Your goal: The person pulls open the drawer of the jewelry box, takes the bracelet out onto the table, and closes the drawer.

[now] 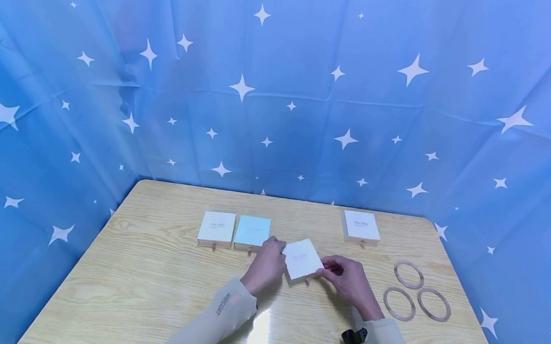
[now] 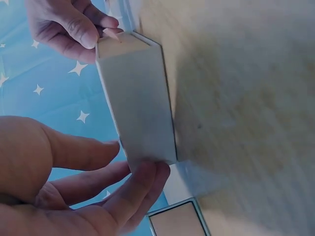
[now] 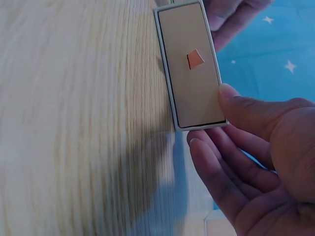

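A white drawer box [image 1: 303, 259] with faint lettering on its lid is turned at an angle between both hands over the middle of the table. My left hand [image 1: 267, 263] holds its left side; in the left wrist view, the fingertips [image 2: 147, 169] lie against the far end of the box [image 2: 138, 108]. At the front right corner, my right hand [image 1: 346, 281] pinches it, thumb [image 3: 230, 96] on the upper edge and fingers underneath. A small pink pull tab [image 3: 195, 59] sticks out of the drawer front, which sits within the sleeve.
Left of the hands stand another white box [image 1: 216, 227] and a light blue box [image 1: 253, 230], side by side. A further white box [image 1: 362, 226] is at the back right. Three rings [image 1: 409, 274] lie on the wooden table [image 1: 119, 278] at right. A starry blue curtain [image 1: 293, 61] hangs behind.
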The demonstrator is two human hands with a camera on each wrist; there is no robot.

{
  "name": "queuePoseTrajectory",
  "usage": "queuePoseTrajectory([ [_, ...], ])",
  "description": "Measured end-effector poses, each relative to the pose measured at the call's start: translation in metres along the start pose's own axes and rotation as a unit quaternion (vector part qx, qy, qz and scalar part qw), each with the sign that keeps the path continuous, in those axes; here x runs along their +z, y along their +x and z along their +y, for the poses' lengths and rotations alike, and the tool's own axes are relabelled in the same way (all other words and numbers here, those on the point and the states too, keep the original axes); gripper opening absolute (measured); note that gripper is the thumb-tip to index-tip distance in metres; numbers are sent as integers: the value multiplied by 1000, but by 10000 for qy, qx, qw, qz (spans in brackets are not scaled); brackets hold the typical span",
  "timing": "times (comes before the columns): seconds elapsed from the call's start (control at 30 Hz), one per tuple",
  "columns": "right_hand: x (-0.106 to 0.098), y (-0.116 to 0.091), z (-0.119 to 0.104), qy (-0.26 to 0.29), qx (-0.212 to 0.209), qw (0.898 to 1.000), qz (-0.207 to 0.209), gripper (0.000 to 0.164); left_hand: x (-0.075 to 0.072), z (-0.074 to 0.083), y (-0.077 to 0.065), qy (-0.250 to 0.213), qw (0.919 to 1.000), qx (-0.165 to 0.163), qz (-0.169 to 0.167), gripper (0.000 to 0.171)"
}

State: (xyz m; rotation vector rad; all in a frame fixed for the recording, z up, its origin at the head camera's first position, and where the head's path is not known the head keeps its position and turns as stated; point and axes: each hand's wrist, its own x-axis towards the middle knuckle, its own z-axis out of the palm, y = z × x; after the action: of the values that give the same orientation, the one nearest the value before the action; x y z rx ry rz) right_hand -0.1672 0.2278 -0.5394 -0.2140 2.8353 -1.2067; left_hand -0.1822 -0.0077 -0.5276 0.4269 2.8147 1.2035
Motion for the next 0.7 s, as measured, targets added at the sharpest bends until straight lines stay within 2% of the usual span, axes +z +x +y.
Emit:
queuePoseTrajectory([
  [0.1,1,1,-1,26,42,10000,71,22,0,2,8,296,9995,34,-123,17],
  [0.2,4,2,-3,37,108,9998,155,22,-1,7,18,725,9972,-120,-161,16],
  [0.3,7,4,-6,15,203,9995,232,24,-4,10,27,929,9953,-189,-209,15],
  [0.53,14,14,-13,0,362,9989,304,26,-9,7,49,1121,9927,-343,-272,24],
  [0.7,16,25,-17,83,440,9984,351,27,-11,6,62,1288,9904,-392,-308,18],
])
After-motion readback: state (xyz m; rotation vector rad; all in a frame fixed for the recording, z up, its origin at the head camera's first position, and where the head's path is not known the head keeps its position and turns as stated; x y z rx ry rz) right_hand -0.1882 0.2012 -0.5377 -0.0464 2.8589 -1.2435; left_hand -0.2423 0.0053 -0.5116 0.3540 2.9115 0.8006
